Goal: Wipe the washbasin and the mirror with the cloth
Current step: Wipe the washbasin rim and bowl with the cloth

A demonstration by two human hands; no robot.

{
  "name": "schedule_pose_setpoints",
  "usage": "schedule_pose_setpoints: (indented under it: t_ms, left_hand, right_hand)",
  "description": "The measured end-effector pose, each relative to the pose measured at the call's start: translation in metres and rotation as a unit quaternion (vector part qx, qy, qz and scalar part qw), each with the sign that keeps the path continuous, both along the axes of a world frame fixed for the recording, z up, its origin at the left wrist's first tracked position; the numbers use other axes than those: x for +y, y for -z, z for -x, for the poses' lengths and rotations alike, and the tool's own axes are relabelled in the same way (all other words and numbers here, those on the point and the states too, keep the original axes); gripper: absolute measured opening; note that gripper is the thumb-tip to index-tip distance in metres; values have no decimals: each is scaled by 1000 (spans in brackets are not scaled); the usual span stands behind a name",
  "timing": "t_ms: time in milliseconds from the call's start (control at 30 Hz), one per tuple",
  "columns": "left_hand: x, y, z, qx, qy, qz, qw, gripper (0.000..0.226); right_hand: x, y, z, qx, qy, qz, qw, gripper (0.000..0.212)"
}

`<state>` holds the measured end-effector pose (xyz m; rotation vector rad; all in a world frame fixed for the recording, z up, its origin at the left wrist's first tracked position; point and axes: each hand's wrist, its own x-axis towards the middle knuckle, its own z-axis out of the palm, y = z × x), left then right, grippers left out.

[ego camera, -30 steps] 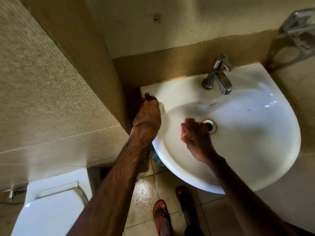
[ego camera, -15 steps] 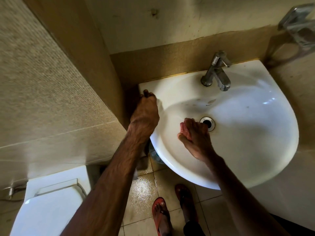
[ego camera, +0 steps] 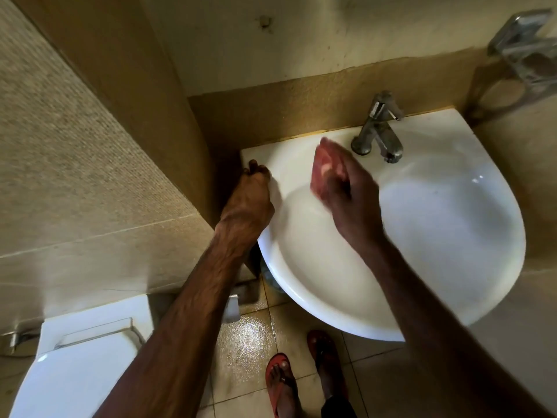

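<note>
The white washbasin is fixed to the wall on the right of the view. My right hand is closed around a small reddish-pink cloth, raised over the basin's back left part, just left of the tap. It looks blurred. My left hand grips the basin's left rim near the corner with the wall. No mirror is in view. The drain is hidden behind my right hand.
A metal holder sticks out of the wall at the upper right. The white toilet cistern stands at the lower left. Wet floor tiles and my feet in red sandals lie below the basin.
My right hand with the cloth has moved from beside the drain up toward the basin's back left, near the tap. My left hand stays on the rim.
</note>
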<state>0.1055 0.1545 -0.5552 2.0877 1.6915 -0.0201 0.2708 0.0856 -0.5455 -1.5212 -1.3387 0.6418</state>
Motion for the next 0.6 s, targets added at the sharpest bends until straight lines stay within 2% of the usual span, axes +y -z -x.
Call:
schedule_pose_setpoints:
  t_ms: [67,133,200,267,367,433,467,533,600]
  left_hand:
    - [1,3,3,-3,4,-5,1000,56]
    - [0,2,5,-4,16,-3,1000,60]
    - [-2,-2,6,-17,5,10,1000,61]
    - [-2,-4,7,-37,4,13,999,61]
    - [-3,-5,7,-53,-11,14,998,62]
    - [-8,-10,6,-90,-48,12,995,60]
    - [-13,-14,5,-112,-68,5,991,57]
    - [-24,-20,7,-150,-126,-5,981,55]
    - [-31,-20,8,-173,-175,-9,969,57]
  right_hand:
    - [32,2,-13,-185,34,-106,976,42]
    - [57,23,-26,-379,63,-116,916,45]
    - [70,55,-44,-489,56,-105,864,46]
    - [69,71,-46,-485,57,-84,868,45]
    - [65,66,-7,-395,99,-78,910,42]
    - [52,59,28,-369,31,-105,923,39]
    - [43,56,36,-382,-39,-117,916,40]
    - [44,53,24,-434,-164,-151,873,42]
    - [61,55,-11,-483,-158,-167,845,39]
